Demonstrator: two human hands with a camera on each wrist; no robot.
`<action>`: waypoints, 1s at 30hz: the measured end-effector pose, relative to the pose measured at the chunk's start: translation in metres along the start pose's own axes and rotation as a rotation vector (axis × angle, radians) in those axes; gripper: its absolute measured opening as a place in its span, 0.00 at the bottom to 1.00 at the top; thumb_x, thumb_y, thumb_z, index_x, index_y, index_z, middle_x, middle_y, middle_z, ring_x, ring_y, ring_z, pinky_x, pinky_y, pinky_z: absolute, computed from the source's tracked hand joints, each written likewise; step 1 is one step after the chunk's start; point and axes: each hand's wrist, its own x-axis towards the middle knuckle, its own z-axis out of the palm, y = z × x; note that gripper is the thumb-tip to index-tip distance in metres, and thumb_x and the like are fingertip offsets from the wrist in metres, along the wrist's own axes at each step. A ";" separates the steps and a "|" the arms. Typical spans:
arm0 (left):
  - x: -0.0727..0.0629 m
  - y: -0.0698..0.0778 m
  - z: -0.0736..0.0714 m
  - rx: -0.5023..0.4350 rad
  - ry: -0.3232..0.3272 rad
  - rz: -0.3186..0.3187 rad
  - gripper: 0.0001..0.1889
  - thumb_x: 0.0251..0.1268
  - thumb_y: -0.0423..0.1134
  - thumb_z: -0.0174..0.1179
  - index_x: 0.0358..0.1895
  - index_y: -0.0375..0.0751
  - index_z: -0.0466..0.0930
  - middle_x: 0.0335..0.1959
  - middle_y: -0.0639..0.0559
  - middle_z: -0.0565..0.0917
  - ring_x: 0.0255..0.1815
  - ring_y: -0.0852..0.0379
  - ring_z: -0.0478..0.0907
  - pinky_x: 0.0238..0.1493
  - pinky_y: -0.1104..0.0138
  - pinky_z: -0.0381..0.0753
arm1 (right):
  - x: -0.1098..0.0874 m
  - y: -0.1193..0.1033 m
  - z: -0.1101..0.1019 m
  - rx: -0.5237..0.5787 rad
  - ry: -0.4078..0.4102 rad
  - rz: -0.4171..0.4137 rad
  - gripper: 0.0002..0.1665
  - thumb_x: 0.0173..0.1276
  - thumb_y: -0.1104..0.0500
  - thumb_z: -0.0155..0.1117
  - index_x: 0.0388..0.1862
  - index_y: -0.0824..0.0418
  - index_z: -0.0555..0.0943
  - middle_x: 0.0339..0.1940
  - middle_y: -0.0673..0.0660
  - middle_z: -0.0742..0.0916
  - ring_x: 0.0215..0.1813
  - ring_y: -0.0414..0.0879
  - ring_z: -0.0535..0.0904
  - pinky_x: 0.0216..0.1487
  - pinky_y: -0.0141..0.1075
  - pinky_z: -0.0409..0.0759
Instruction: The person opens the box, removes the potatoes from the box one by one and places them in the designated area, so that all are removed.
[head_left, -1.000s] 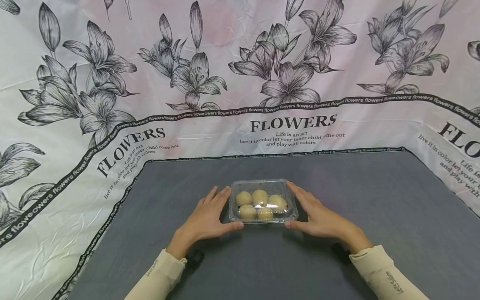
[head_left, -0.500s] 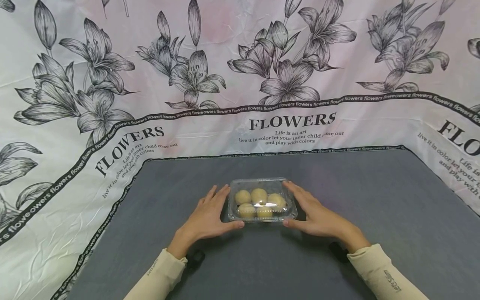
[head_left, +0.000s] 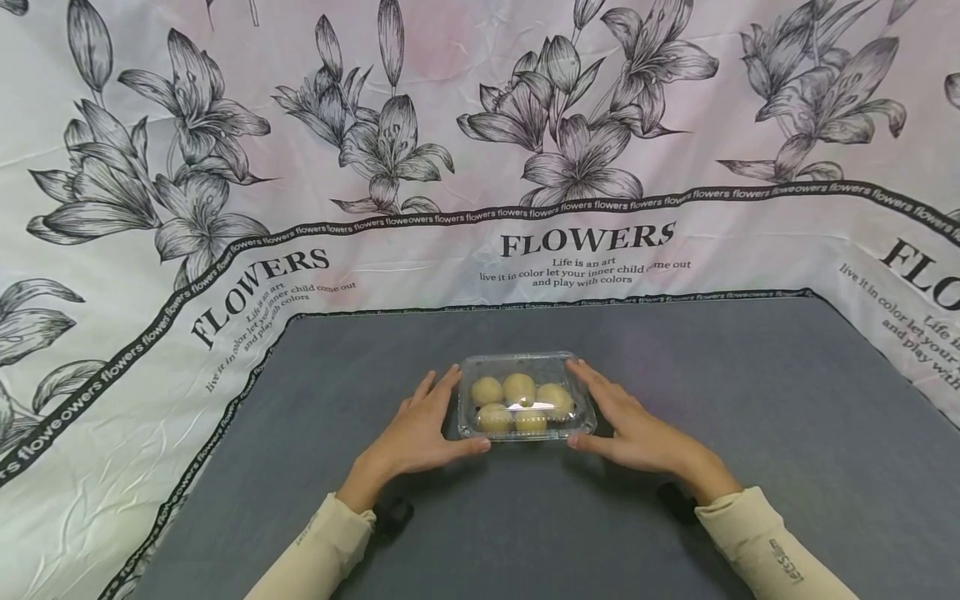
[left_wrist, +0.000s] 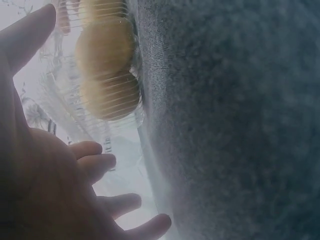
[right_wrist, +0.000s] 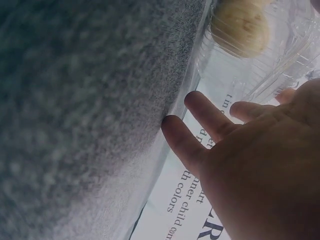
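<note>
A lidded clear plastic box [head_left: 527, 354] with several round, pale yellow pieces [head_left: 519, 390] inside sits on the table. My left hand [head_left: 417, 433] is at its left side, thumb by the near left corner and fingertips by the far left one. On the opposite side, my right hand [head_left: 637, 433] mirrors this, its thumb at the near right corner and fingers along the right edge. In the left wrist view, the fingers [left_wrist: 122, 204] extend loosely beside the ribbed wall. The right wrist view shows spread, nearly straight fingers [right_wrist: 186, 142] below the box wall.
A dark grey cloth covers the table [head_left: 360, 358]. Behind it and along both sides hangs a white and pink curtain [head_left: 420, 258] with lily drawings and printed words. A dark wrist strap [head_left: 393, 515] shows at the left cuff, another dark strap [head_left: 675, 502] at the right.
The head view has shifted very slightly. Both hands stay beside the box, which keeps its place with its lid on.
</note>
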 end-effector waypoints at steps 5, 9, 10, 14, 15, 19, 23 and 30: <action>0.001 -0.002 0.000 -0.033 -0.009 -0.010 0.62 0.53 0.74 0.66 0.84 0.54 0.42 0.85 0.50 0.52 0.86 0.44 0.40 0.78 0.36 0.51 | 0.000 -0.001 0.000 0.008 -0.008 0.012 0.58 0.69 0.40 0.67 0.86 0.45 0.42 0.87 0.58 0.50 0.84 0.70 0.46 0.75 0.74 0.43; 0.001 -0.002 0.000 -0.045 -0.008 0.000 0.62 0.53 0.73 0.67 0.84 0.54 0.40 0.85 0.50 0.52 0.86 0.43 0.40 0.78 0.37 0.50 | 0.001 -0.001 0.000 0.008 -0.010 0.014 0.58 0.69 0.39 0.67 0.86 0.45 0.43 0.87 0.58 0.50 0.84 0.70 0.46 0.74 0.75 0.44; 0.001 -0.002 0.000 -0.048 -0.007 0.005 0.62 0.53 0.73 0.67 0.84 0.54 0.40 0.85 0.51 0.52 0.87 0.43 0.40 0.78 0.37 0.50 | 0.001 0.000 0.000 0.009 -0.011 0.013 0.58 0.69 0.39 0.67 0.86 0.45 0.42 0.87 0.58 0.49 0.84 0.70 0.46 0.74 0.74 0.44; 0.000 -0.003 0.000 -0.057 -0.004 0.031 0.62 0.54 0.72 0.68 0.84 0.55 0.39 0.85 0.53 0.50 0.87 0.43 0.38 0.78 0.37 0.49 | 0.001 0.000 0.000 0.011 -0.014 0.007 0.59 0.69 0.40 0.68 0.86 0.46 0.42 0.87 0.59 0.49 0.84 0.69 0.45 0.75 0.73 0.43; 0.000 -0.003 0.000 -0.060 -0.003 0.036 0.62 0.54 0.71 0.68 0.84 0.55 0.39 0.85 0.53 0.50 0.87 0.43 0.38 0.78 0.37 0.49 | 0.001 0.000 0.000 0.011 -0.015 0.005 0.59 0.69 0.40 0.68 0.86 0.46 0.42 0.87 0.60 0.49 0.84 0.68 0.45 0.75 0.73 0.43; 0.000 -0.002 0.000 -0.090 -0.010 0.039 0.61 0.54 0.70 0.69 0.84 0.58 0.40 0.85 0.49 0.49 0.86 0.42 0.39 0.78 0.35 0.49 | 0.001 0.000 0.000 0.008 -0.014 0.000 0.59 0.69 0.41 0.68 0.86 0.47 0.42 0.87 0.60 0.49 0.84 0.68 0.45 0.75 0.73 0.44; 0.001 -0.001 0.000 -0.129 -0.022 0.037 0.60 0.55 0.67 0.70 0.84 0.58 0.39 0.85 0.47 0.49 0.86 0.41 0.41 0.77 0.34 0.50 | 0.001 0.001 0.000 0.009 -0.016 0.000 0.59 0.69 0.41 0.68 0.86 0.47 0.42 0.87 0.61 0.49 0.84 0.68 0.45 0.74 0.74 0.44; 0.002 0.001 0.001 -0.139 -0.031 0.051 0.59 0.58 0.66 0.69 0.84 0.56 0.38 0.85 0.50 0.49 0.86 0.41 0.41 0.78 0.35 0.48 | 0.000 0.001 0.000 0.012 -0.018 0.002 0.58 0.71 0.41 0.66 0.86 0.47 0.41 0.87 0.61 0.48 0.84 0.69 0.44 0.75 0.74 0.42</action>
